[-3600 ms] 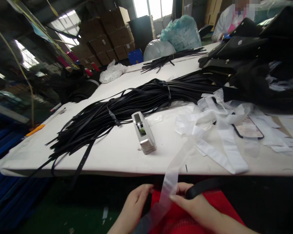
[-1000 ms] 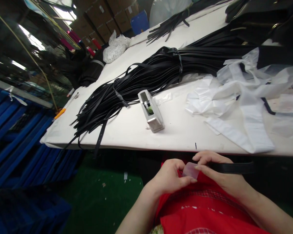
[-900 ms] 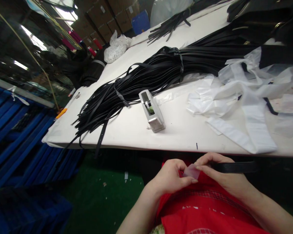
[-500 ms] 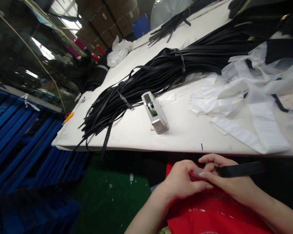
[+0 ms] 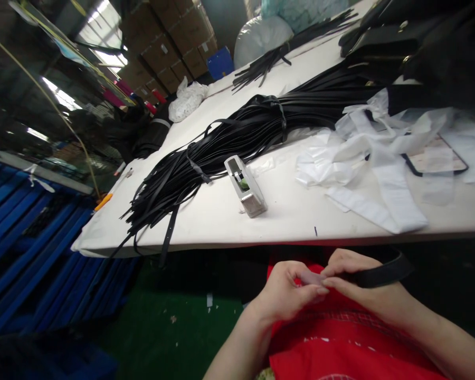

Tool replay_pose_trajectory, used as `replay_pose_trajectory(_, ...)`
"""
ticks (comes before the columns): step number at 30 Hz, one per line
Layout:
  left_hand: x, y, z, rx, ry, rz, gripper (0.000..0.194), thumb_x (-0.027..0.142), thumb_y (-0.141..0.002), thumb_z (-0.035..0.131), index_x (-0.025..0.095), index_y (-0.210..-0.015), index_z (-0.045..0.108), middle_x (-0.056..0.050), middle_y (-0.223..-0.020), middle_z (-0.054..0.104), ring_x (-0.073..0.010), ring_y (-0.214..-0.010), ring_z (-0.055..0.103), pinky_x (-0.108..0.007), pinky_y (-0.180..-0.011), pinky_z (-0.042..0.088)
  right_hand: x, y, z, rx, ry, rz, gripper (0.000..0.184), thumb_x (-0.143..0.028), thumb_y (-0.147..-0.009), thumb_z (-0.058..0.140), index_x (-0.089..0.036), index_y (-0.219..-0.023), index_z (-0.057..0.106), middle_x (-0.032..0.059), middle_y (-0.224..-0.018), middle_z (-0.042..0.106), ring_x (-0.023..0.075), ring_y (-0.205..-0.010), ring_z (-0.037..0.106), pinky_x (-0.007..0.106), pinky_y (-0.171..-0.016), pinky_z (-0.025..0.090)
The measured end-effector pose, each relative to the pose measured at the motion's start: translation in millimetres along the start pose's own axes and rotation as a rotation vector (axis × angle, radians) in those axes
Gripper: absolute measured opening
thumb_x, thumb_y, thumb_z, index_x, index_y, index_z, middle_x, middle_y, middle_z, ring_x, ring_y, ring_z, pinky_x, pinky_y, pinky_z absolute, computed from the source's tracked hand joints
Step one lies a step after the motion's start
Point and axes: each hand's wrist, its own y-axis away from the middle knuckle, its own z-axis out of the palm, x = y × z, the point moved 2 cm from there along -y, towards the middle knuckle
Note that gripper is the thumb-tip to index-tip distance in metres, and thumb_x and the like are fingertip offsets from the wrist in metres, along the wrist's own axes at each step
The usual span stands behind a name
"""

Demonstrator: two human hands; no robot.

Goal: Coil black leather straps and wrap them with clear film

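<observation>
Both hands meet in front of the red apron [image 5: 340, 348], just below the table edge. My left hand [image 5: 285, 293] is closed, pinching a small thin, pale translucent piece [image 5: 312, 277] between thumb and fingers. My right hand [image 5: 356, 279] is closed too, its fingertips meeting the other end of that piece. A black strap [image 5: 388, 272] runs out of my right hand and curves to the right; its other end is hidden among the fingers. Beyond the hands, a grey tape dispenser [image 5: 246, 186] stands on the white table.
A long bundle of tied black straps [image 5: 229, 132] lies across the white table [image 5: 206, 227]. White plastic wrapping [image 5: 391, 174] covers part of a phone-like object [image 5: 435, 155] at right. Black bags [image 5: 391, 42] sit at the far right. Blue slatted pallets [image 5: 31, 248] stand left.
The view has shifted slightly right. My hands have drawn closer together on the translucent piece, and the black strap at my right hand now curves upward more.
</observation>
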Motion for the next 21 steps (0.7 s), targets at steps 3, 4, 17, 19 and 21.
replay_pose_trajectory(3, -2.4, 3.7, 3.2, 0.004, -0.018, 0.034, 0.024, 0.034, -0.073, 0.079, 0.011, -0.068, 0.076, -0.005, -0.067, 0.067, -0.0114, -0.062, 0.056, -0.021, -0.058, 0.043, -5.6, 5.3, 2.2, 0.007, 0.008, -0.016, 0.021, -0.038, -0.089, 0.065, -0.024, -0.081, 0.077, 0.0054, -0.082, 0.067, 0.0201, -0.075, 0.062, 0.032, -0.067, 0.051)
replay_pose_trajectory(4, -3.3, 4.4, 3.9, 0.013, -0.025, 0.046, 0.023, 0.034, -0.072, 0.08, 0.012, -0.068, 0.076, -0.006, -0.068, 0.067, -0.012, -0.063, 0.056, -0.021, -0.059, 0.043, -7.9, 6.9, 2.3, 0.008, 0.009, -0.023, 0.022, -0.038, -0.09, 0.064, -0.024, -0.079, 0.077, 0.0054, -0.081, 0.067, 0.0199, -0.074, 0.063, 0.031, -0.067, 0.051)
replay_pose_trajectory(17, -6.3, 2.0, 8.4, 0.129, -0.143, 0.08, 0.033, 0.04, -0.065, 0.083, 0.011, -0.062, 0.066, -0.002, -0.065, 0.063, -0.0092, -0.059, 0.05, -0.02, -0.054, 0.038, -13.7, 13.7, 1.8, 0.105, 0.1, -0.086, 0.029, -0.036, -0.088, 0.066, -0.021, -0.064, 0.065, 0.0016, -0.067, 0.059, 0.0154, -0.06, 0.055, 0.028, -0.054, 0.043)
replay_pose_trajectory(19, -9.8, -1.7, 10.1, 0.112, -0.141, 0.086, 0.034, 0.041, -0.066, 0.081, 0.011, -0.062, 0.065, -0.002, -0.067, 0.064, -0.0098, -0.061, 0.052, -0.02, -0.056, 0.039, -9.4, 15.2, 0.2, 0.126, 0.12, -0.074, 0.032, -0.039, -0.088, 0.066, -0.021, -0.061, 0.062, 0.0013, -0.065, 0.058, 0.0155, -0.058, 0.054, 0.028, -0.052, 0.042)
replay_pose_trajectory(21, -13.0, -3.2, 12.5, 0.079, -0.126, 0.087, 0.039, 0.045, -0.066, 0.081, 0.011, -0.06, 0.064, -0.002, -0.064, 0.062, -0.0098, -0.06, 0.051, -0.021, -0.055, 0.038, -5.3, 18.0, -1.1, 0.118, 0.141, -0.065, 0.035, -0.042, -0.088, 0.065, -0.022, -0.059, 0.059, 0.0013, -0.064, 0.057, 0.0166, -0.057, 0.054, 0.03, -0.051, 0.043)
